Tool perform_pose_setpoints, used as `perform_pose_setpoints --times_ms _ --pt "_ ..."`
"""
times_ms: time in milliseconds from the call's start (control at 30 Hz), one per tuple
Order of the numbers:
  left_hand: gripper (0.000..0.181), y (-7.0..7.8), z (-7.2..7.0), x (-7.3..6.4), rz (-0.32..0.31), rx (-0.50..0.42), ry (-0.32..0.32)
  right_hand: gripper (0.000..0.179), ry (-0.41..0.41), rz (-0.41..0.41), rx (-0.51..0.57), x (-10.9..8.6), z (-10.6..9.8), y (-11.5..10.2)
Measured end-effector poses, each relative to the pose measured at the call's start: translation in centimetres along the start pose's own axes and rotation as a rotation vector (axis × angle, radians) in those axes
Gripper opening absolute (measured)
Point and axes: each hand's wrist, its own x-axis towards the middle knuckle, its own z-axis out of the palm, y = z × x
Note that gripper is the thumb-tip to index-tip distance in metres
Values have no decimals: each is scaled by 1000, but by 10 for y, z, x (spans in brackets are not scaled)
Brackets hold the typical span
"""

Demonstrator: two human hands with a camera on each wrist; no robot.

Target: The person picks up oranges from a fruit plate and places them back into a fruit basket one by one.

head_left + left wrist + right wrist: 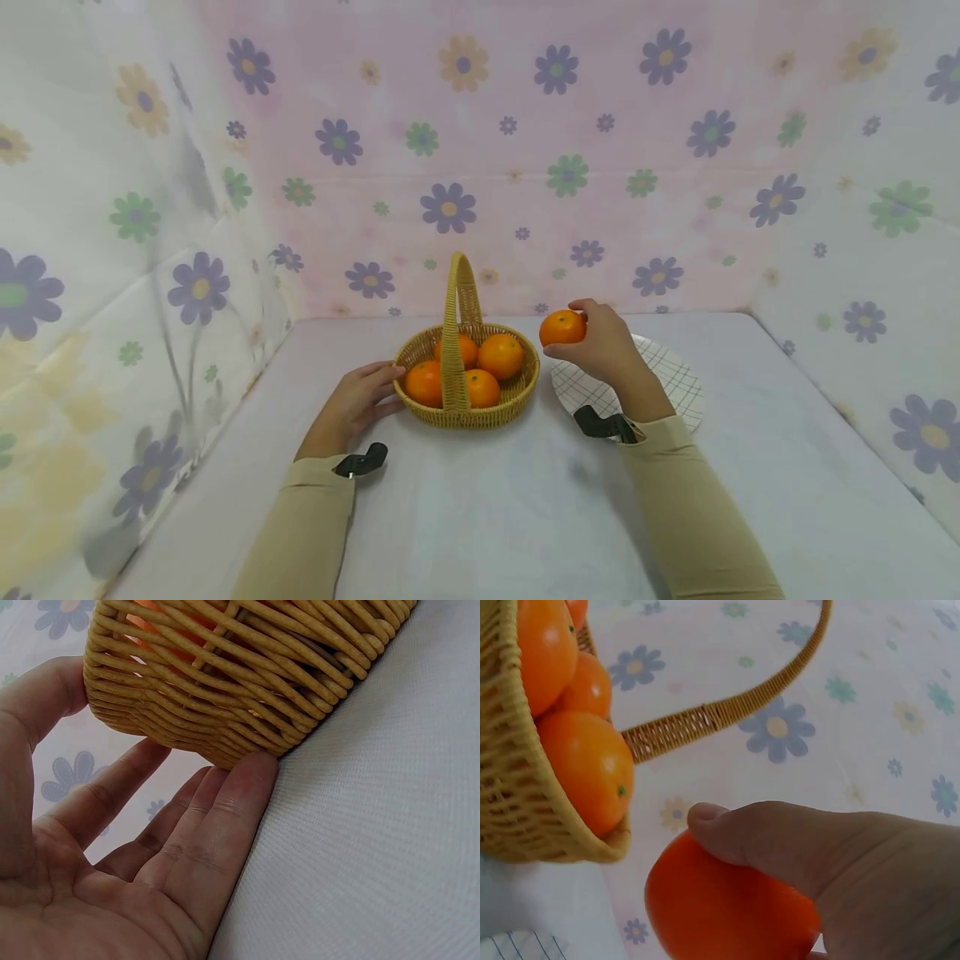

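A yellow woven basket (480,419) with a tall arched handle (452,321) stands on the white tabletop. Several oranges (501,356) lie inside it. My left hand (362,400) holds the basket at its left end: the thumb is at the rim and the other fingers (214,840) lie against the lower outside of the weave. To the right of the basket, my right hand (603,350) grips one orange (562,327) between thumb and fingers. That orange hangs in the air beside the basket's right rim; its far side is hidden in the right wrist view.
A round white plate (671,379) with a dark grid pattern lies right of the basket, partly under my right forearm. Flower-printed cloth walls (510,208) stand behind and on both sides. A dark wrist-worn device (600,423) sits at each sleeve cuff.
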Motion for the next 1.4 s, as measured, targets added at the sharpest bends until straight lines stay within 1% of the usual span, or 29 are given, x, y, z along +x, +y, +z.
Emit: perform_pose_setpoints --times_ms 200,400,600,733,833,933,1000,1067,1167,1300,1400 --pt "59 -2 0 0 -4 14 5 87 -1 -29 42 0 19 -11" --pt "60 -1 -2 0 0 22 -5 84 -26 -50 111 -3 34 -21" --pt "58 0 -1 0 11 0 -7 80 -10 -121 92 -3 47 -29" --pt "59 1 -1 -1 6 9 -4 79 7 -155 88 -4 56 -33" --pt "59 0 -1 -2 -3 13 0 82 6 -159 100 -5 61 -37" --pt "59 0 0 -2 -4 12 4 83 -2 -150 142 -8 64 -42" --pt "58 0 0 -1 -1 18 1 82 -2 -144 169 -9 67 -44" --pt "58 0 0 -1 2 23 -2 79 10 -151 168 -10 70 -44" --pt "58 0 1 -1 1 28 -5 76 29 -177 148 -10 76 -44" --pt "58 0 1 0 -3 24 2 74 57 -254 126 -11 83 -45" --pt "57 0 0 0 -7 14 12 74 67 -290 123 -12 88 -46"
